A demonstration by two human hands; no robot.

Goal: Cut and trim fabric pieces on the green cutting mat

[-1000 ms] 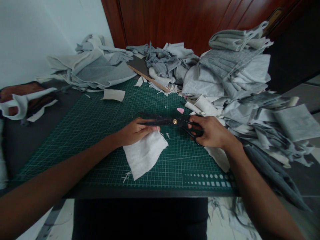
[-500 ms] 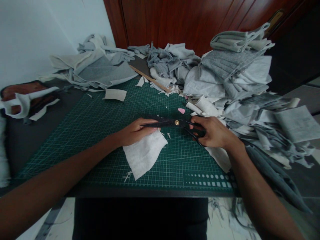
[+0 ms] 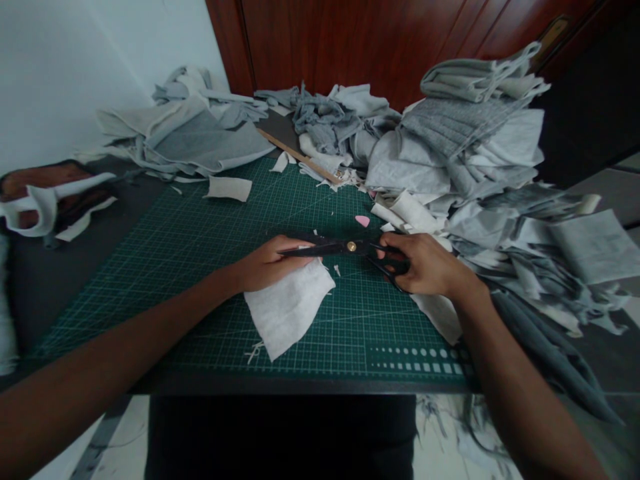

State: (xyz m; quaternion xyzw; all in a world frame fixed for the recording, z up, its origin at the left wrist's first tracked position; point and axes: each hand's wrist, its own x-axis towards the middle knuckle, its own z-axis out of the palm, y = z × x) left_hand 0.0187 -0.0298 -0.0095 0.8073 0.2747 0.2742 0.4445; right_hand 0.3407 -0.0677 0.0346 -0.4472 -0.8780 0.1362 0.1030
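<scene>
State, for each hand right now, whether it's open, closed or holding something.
Left hand: closed, pinching the pale cloth piece.
Right hand: closed, holding the black scissors.

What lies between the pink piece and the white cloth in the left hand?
The head view shows the black scissors crossing that stretch, and a small white scrap near the cloth.

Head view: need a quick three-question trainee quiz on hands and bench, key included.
1. Multiple choice: which hand holds the black scissors? (a) left (b) right
2. True or false: the pink piece lies on the green cutting mat.
3. Fill in: the left hand holds a piece of white ____.

Key: 1 b, the right hand; 2 true; 3 fabric.
</scene>
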